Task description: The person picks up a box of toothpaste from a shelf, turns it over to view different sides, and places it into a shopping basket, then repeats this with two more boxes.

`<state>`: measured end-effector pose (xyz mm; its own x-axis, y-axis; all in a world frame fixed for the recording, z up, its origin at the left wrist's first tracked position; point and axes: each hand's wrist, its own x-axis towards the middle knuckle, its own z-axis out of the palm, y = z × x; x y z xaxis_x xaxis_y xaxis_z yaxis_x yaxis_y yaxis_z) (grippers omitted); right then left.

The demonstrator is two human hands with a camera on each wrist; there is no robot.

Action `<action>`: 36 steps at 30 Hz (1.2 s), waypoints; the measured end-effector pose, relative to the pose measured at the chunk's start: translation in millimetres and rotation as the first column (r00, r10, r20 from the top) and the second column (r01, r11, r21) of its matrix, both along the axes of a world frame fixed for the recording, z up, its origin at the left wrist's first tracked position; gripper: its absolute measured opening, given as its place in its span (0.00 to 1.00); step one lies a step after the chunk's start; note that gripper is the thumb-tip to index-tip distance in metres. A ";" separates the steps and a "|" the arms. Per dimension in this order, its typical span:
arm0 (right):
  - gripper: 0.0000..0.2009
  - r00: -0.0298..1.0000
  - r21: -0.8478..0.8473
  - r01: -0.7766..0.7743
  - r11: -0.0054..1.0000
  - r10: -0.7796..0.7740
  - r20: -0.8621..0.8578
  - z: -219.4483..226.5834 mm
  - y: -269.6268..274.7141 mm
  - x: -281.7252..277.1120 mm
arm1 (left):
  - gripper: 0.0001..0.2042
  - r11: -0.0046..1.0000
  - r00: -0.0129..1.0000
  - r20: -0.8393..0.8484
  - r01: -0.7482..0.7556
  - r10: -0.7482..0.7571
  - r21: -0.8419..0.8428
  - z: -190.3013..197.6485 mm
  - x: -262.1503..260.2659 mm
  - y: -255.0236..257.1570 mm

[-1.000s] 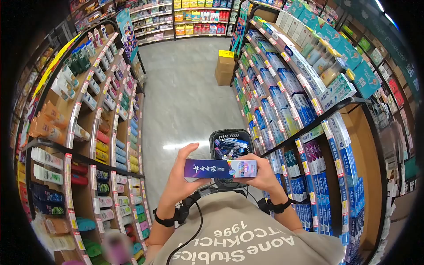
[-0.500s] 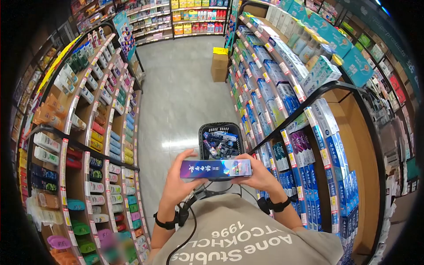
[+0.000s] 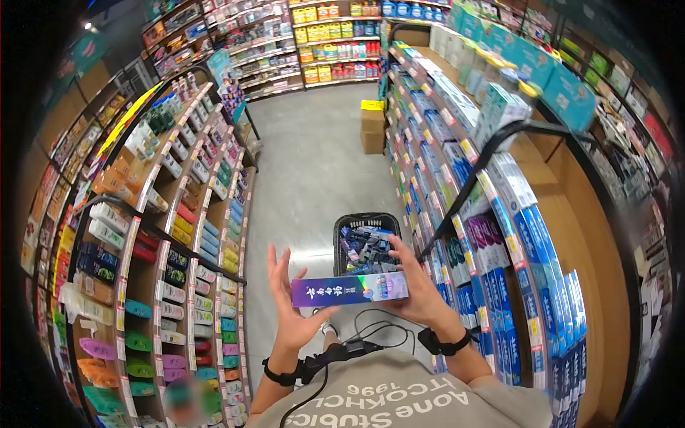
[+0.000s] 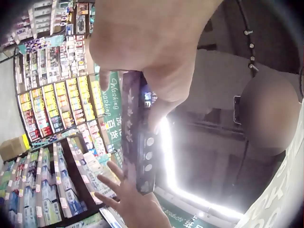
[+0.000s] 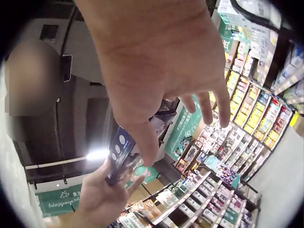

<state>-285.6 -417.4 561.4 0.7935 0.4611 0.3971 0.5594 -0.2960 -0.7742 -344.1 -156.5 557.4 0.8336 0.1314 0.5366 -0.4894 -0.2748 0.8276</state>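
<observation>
Head view, lower centre of the frame: a long dark-purple cardboard toothpaste box (image 3: 349, 289) with an iridescent right end is held level between two hands in a shop aisle. The left hand (image 3: 294, 299) presses its palm against the box's left end, fingers straight and spread upward, released rather than wrapped. The right hand (image 3: 412, 285) cups the right end, thumb underneath and fingers extended up behind it, again not closed round it. Just beyond the box, at the centre of the frame, a black plastic shopping basket (image 3: 367, 242) sits on the grey tiled floor (image 3: 314, 164), filled with similar dark boxes. Shelves of blue-and-white toothpaste cartons (image 3: 528, 242) fill the right side of the frame; racks of bottles and tubes (image 3: 193, 214) line the left. A brown cardboard carton (image 3: 372, 128) stands farther up the aisle, upper centre. From the left wrist view, the box (image 4: 137, 137) runs down the middle, pinned between both palms.
</observation>
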 end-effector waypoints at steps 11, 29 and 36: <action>0.43 0.881 0.050 0.465 0.884 -0.467 0.075 8.4 -90.6 -113.3 | 0.62 0.852 0.851 0.033 0.524 -0.523 0.001 12.8 14.6 -92.7; 0.21 0.937 0.057 0.350 0.935 -0.349 -0.033 -13.1 -91.9 -131.5 | 0.64 0.767 0.768 -0.139 0.637 -0.625 0.073 35.7 -18.9 -63.0; 0.20 0.961 0.002 0.268 0.964 -0.267 0.077 -0.6 -85.6 -121.9 | 0.67 0.787 0.796 -0.121 0.605 -0.593 0.119 33.2 -21.0 -51.4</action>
